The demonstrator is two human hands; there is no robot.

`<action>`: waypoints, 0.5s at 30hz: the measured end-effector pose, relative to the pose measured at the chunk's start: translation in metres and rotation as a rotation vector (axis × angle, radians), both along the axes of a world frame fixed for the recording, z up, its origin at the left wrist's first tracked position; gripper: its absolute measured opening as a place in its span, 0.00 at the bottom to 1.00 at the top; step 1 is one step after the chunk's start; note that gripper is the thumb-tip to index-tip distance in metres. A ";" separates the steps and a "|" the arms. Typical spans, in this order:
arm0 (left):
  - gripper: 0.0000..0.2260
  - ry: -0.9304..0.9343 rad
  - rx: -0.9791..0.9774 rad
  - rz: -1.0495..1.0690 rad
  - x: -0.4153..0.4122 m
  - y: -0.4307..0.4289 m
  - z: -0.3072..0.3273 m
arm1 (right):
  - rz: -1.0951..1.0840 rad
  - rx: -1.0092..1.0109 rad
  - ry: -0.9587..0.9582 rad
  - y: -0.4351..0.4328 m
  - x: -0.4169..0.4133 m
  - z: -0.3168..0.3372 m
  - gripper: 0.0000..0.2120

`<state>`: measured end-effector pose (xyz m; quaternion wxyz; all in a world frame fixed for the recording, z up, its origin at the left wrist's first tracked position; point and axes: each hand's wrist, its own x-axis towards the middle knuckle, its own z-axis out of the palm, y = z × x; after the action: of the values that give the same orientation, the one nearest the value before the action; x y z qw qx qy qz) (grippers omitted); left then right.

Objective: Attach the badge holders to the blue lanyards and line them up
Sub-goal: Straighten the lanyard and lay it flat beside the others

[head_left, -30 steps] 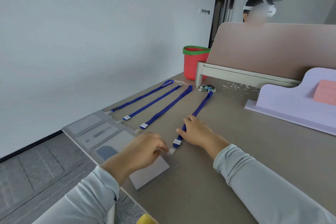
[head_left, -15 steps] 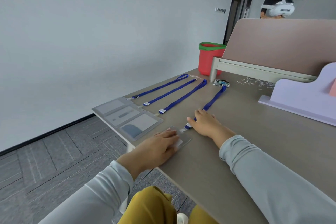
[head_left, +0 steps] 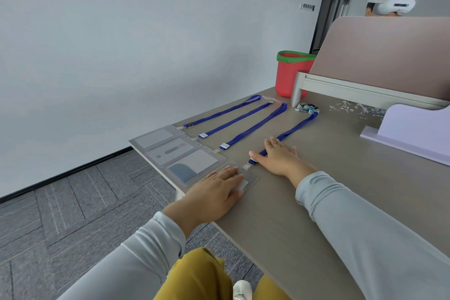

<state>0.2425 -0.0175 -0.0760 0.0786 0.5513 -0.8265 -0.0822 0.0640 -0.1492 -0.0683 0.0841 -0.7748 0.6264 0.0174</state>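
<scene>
Fingers (head_left: 230,174) now flat, holder (head_left: 252,181) pressed — lanyard (head_left: 292,129) pinned

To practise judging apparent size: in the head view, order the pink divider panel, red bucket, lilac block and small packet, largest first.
1. Pink divider panel
2. Lilac block, nearer and cropped, so rank unsure
3. Red bucket, partly hidden
4. Small packet

A red bucket (head_left: 289,75) with a green rim stands upper right of centre, touching a pinkish partition (head_left: 389,48). A lilac block (head_left: 414,129) sits at right; grey carpet (head_left: 60,214) fills the lower left.
</scene>
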 end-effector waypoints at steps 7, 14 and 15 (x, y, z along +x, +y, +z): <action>0.23 -0.022 0.053 -0.005 0.003 0.001 0.005 | 0.007 -0.014 0.011 -0.002 0.000 -0.002 0.43; 0.24 -0.054 0.062 -0.015 0.007 0.002 0.009 | 0.017 -0.026 0.007 -0.003 0.001 -0.002 0.43; 0.24 -0.052 0.062 -0.012 0.007 0.002 0.008 | 0.019 -0.027 0.006 -0.004 0.001 -0.002 0.43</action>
<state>0.2495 -0.0153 -0.0676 0.0398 0.5506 -0.8286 -0.0938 0.0653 -0.1528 -0.0700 0.0718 -0.7817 0.6194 0.0122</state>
